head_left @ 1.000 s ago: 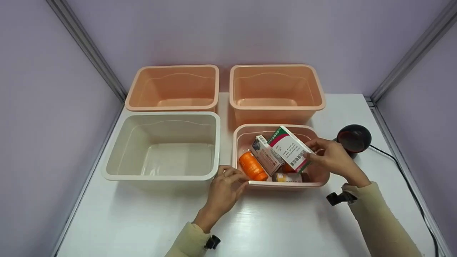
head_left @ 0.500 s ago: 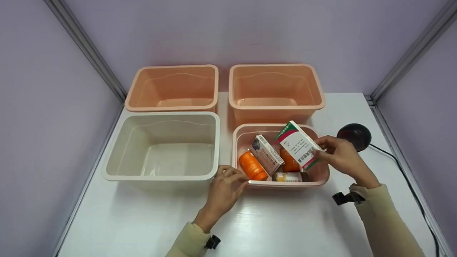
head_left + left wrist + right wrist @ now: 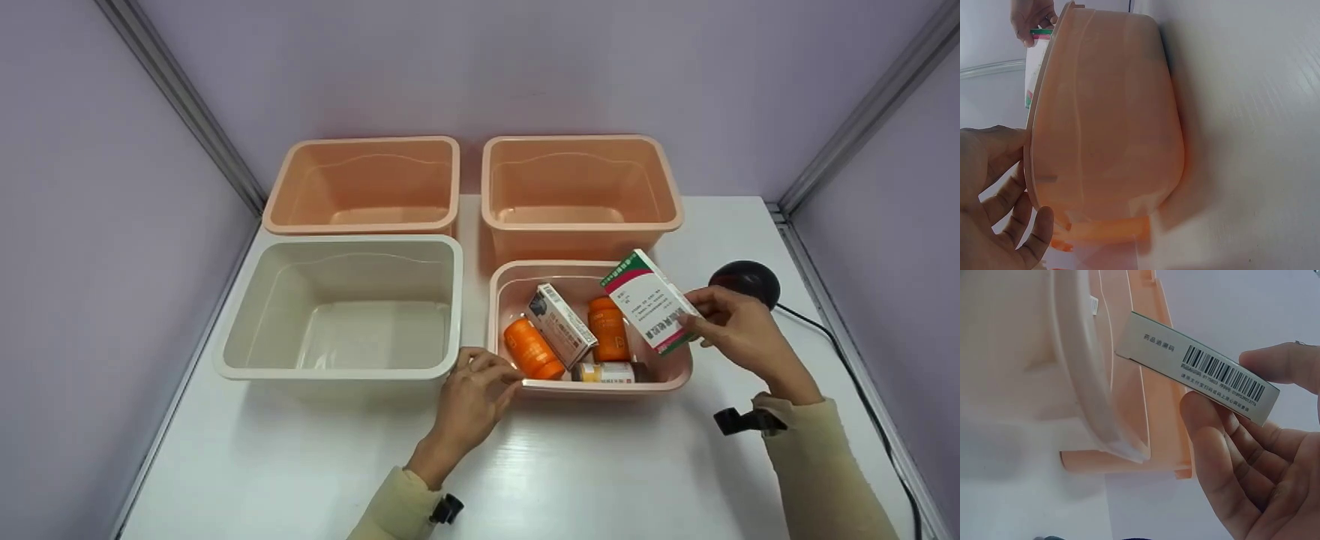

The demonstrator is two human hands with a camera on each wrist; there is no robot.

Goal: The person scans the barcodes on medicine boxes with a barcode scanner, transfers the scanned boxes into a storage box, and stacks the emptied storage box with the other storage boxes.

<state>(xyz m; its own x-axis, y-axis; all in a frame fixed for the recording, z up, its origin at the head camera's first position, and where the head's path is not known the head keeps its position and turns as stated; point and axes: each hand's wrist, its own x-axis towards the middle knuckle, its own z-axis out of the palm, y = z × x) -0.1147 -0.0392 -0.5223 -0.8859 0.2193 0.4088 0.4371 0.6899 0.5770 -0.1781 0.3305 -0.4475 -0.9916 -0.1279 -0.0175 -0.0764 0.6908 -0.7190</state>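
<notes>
In the head view my right hand pinches a white, green and magenta medicine box over the right side of the small pink bin. The right wrist view shows the box's barcode end, with thumb and fingers on either side. At the bin's near left corner, my left hand holds the rim, thumb and fingertips right at its edge in the left wrist view. Inside the bin lie an orange bottle, a smaller medicine box, a second orange bottle and a brown bottle with a yellow-white label.
A large pale green bin stands left of the pink one. Behind are two deeper peach bins, one left and one right. A black scanner-like device with a cable sits at the right.
My right hand has drawn the medicine box to the right, uncovering the second orange bottle. My left hand has stayed at the bin's corner.
</notes>
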